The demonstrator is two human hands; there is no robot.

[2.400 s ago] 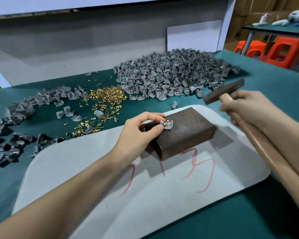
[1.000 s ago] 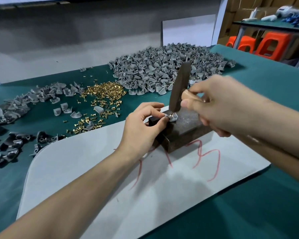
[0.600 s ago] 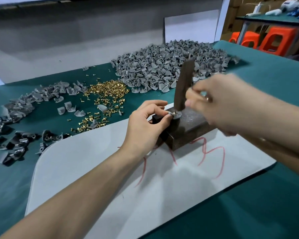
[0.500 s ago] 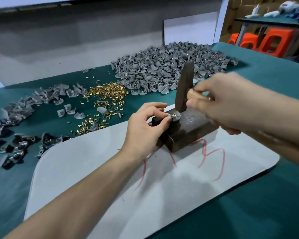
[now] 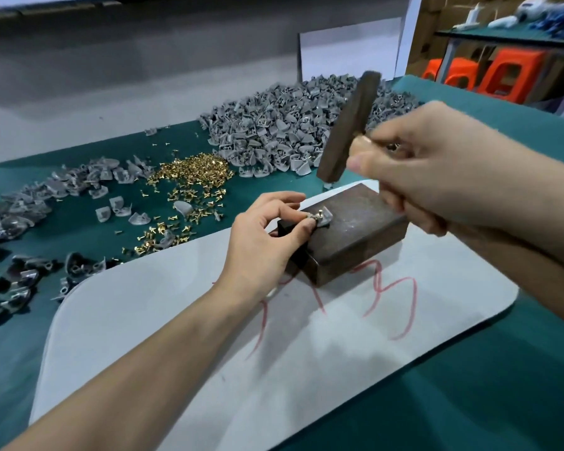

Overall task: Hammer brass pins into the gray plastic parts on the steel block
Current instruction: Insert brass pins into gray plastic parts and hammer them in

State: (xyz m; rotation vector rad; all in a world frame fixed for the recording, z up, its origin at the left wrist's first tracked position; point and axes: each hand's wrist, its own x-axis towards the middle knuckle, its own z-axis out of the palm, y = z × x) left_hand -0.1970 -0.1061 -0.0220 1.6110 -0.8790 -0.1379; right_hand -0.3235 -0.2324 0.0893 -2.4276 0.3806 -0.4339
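- On the green table cover (image 5: 502, 402), a white mat (image 5: 209, 336) with a red scrawl carries the steel block (image 5: 358, 239). Behind it lie a heap of gray parts (image 5: 290, 125) and loose brass pins (image 5: 192, 174), with orange stools (image 5: 508, 73) at far right.
- The blurred right hand (image 5: 437, 177) hides the block's far corner, its fingers curled round the hammer (image 5: 349, 128).
- The left hand (image 5: 267, 242) pinches the gray plastic part (image 5: 324, 220) on the block's left end, a brass pin (image 5: 319, 212) upright in it.
- Half a second ago the hammer's head touched the part; now it is lifted clear and tilted.
- The block is dark, rusty and rectangular; the mat is round-cornered.
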